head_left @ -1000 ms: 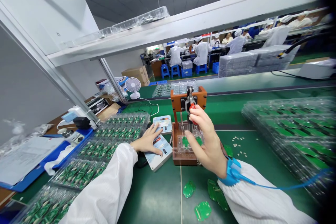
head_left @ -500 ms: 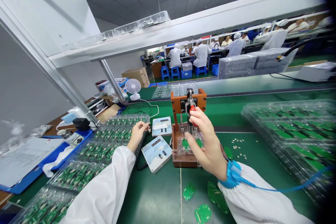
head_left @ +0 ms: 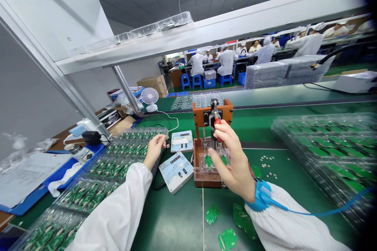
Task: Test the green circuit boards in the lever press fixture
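Observation:
My right hand (head_left: 232, 162) grips the red handle (head_left: 217, 124) of a small toggle press on a brown wooden frame (head_left: 212, 145). Under the press, a clear jig (head_left: 210, 162) holds a green circuit board. My left hand (head_left: 154, 149) hangs over the edge of a clear tray of green boards (head_left: 123, 157), its fingertips pinching a tiny pale part. Two white digital meter boxes (head_left: 176, 172) lie between my hands, with the upper one (head_left: 182, 141) just beyond my left fingers. A blue wrist strap (head_left: 262, 196) circles my right wrist.
Loose green boards (head_left: 228, 239) lie on the green mat, with small pale parts (head_left: 269, 162) scattered nearby. Stacked clear trays of boards (head_left: 324, 153) stand on the right. A blue tray with papers (head_left: 38, 176) sits at left. Beyond a conveyor, co-workers in white gowns sit at benches.
My left hand has lifted off the lower meter box and moved to the tray edge, pinching its fingers. The meter box has shifted slightly. My right hand stays on the handle.

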Available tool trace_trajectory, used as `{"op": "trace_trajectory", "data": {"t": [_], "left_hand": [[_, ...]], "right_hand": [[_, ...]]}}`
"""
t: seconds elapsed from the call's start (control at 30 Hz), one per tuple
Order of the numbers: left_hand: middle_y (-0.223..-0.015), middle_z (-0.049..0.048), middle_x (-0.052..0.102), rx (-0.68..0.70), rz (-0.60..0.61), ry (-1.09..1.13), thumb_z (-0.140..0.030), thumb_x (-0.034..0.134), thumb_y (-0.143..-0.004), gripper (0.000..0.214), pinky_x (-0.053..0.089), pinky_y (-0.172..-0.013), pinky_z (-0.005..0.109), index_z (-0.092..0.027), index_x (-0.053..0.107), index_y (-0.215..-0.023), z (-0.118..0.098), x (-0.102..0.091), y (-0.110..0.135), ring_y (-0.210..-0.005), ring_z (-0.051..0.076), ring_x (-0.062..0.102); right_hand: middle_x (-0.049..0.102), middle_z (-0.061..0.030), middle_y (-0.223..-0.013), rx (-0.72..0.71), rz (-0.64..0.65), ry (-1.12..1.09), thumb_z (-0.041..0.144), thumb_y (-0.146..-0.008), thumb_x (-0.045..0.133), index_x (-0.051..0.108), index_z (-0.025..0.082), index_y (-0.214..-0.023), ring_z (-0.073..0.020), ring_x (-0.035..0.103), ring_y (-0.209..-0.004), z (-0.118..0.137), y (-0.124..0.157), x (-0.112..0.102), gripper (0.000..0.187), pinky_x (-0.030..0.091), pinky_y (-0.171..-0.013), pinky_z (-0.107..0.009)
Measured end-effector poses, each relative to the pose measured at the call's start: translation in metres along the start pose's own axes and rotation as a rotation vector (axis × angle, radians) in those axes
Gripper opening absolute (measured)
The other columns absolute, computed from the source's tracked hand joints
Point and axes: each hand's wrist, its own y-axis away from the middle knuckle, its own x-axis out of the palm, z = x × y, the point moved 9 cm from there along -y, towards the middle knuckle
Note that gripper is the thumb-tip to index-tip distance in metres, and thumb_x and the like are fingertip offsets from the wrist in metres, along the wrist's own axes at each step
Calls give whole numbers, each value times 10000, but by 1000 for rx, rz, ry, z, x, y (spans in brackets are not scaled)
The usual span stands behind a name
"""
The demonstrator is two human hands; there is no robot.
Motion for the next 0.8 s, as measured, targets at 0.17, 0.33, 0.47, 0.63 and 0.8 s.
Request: {"op": "trace_trajectory", "data": {"t": [0.17,0.33,0.47,0.63,0.8], "left_hand": [[-513,-29,469,2,-39,13,-721,663,-782,564,410,-548,256,-195,534,-624,3,-6,0,-512,124,466],[-640,-6,573,-28,-79,48,-713,753,-689,561,482,-625,264,-192,542,-694,8,-12,0,-619,147,570],[-669,-8,609,-50,-96,70,-716,787,-619,587,511,-651,286,-203,550,-777,11,-14,-1,-655,171,617],[-638,-15,603,-67,-92,86,-706,811,-589,593,511,-639,287,-203,548,-760,14,-13,-2,-626,169,619],[-629,-8,586,-74,-88,103,-728,775,-641,589,500,-635,271,-195,527,-680,11,-13,1,-619,151,601]], "right_hand": [[446,-71,-1540,1,4,-6,10,-937,547,363,282,-1543,-272,311,-1524,0,0,1,689,336,-1257,-510],[446,-70,-1539,-6,5,-6,2,-937,542,367,277,-1540,-262,320,-1520,0,0,1,686,326,-1263,-498],[444,-65,-1539,-8,5,6,7,-937,547,367,277,-1540,-260,313,-1524,0,0,1,685,320,-1268,-485],[441,-68,-1540,-2,4,0,9,-940,542,368,277,-1540,-270,317,-1522,-1,-1,1,680,321,-1267,-489],[446,-69,-1539,-10,3,7,2,-935,543,359,280,-1546,-270,322,-1520,-2,-2,2,696,338,-1262,-486]]}}
